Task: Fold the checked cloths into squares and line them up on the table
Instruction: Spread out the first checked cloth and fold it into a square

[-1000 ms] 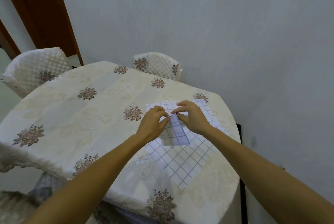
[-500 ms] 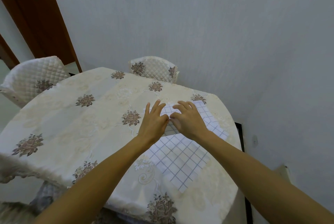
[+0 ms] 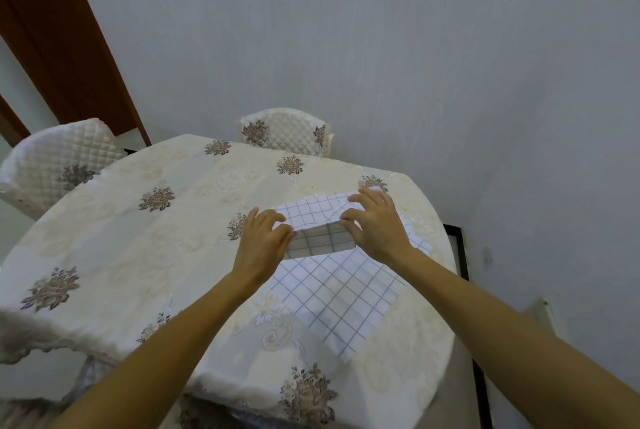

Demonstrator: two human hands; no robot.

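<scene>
1. A pale grey wall (image 3: pixel 381 47) with a fine, grainy texture is filling the upper half of the view, with a brown wooden door frame (image 3: pixel 62 40) slanting down its left side.
2. A round table is standing under a cream tablecloth (image 3: pixel 138 238), a smooth woven fabric patterned with faint scrolls and scattered brown flower motifs, its scalloped hem hanging over the near edge.
3. Two chairs in quilted cream covers are sitting tucked against the table: one chair at the left (image 3: pixel 59 165) and one far chair (image 3: pixel 287 132) by the wall, both showing diamond stitching and the same brown flowers.
4. A white checked cloth (image 3: pixel 346 300), thin and gridded with fine dark lines, is lying on the right side of the table, one corner pointing toward the near edge.
5. A folded flap (image 3: pixel 322 238) of this cloth is rising off the table between the hands, its underside looking grey in shade.
6. The left hand (image 3: pixel 261 245) is pinching the flap's left end, thumb and fingers curled close together.
7. The right hand (image 3: pixel 377 224) is pinching the flap's right end, its fingers bent down onto the fabric.
</scene>
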